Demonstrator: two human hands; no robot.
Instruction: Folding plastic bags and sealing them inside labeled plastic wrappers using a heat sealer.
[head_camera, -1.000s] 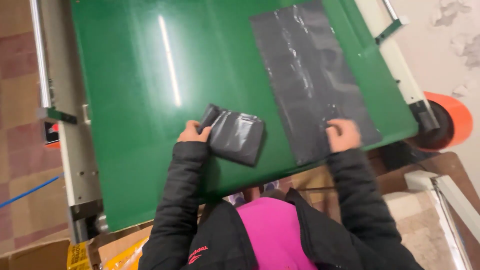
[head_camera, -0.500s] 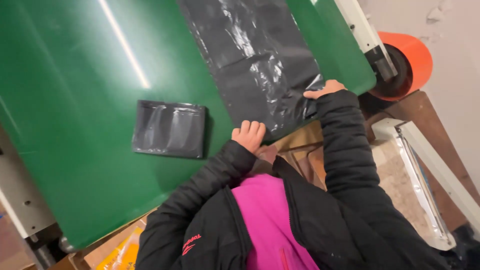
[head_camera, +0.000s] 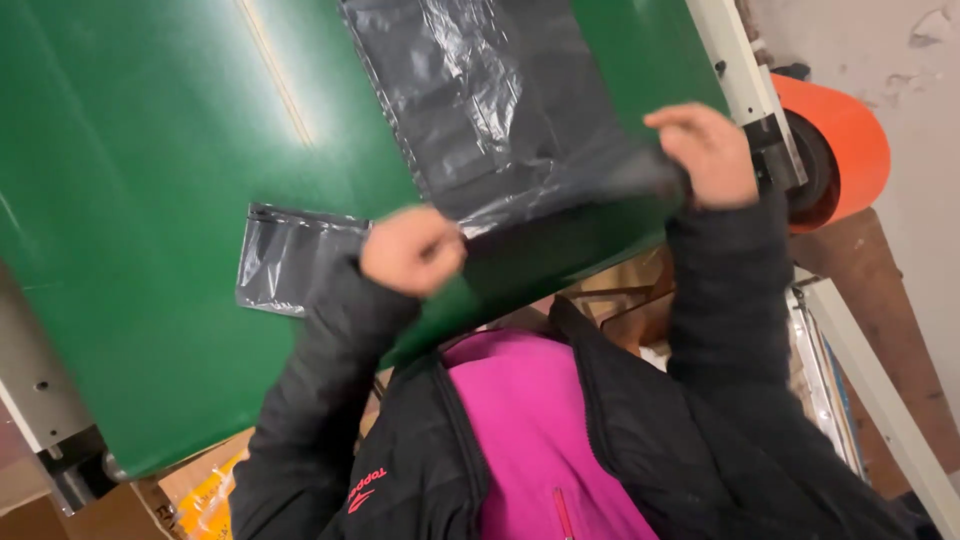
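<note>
Over a green belt, the left hand and right hand each pinch the near edge of a black plastic bag, lifting it. 1 folded bag lies just left of them.

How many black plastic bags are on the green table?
2: a folded bag beside the left hand, and a large bag lifted by both hands, right hand too.

Left hand at frame centre, fingers curled into a closed pinch, black-sleeved forearm rising from lower left. Right hand raised at upper right, fingers bent down in a closed grip, sleeve running straight down. Both arms lifted, hands well apart.
</note>
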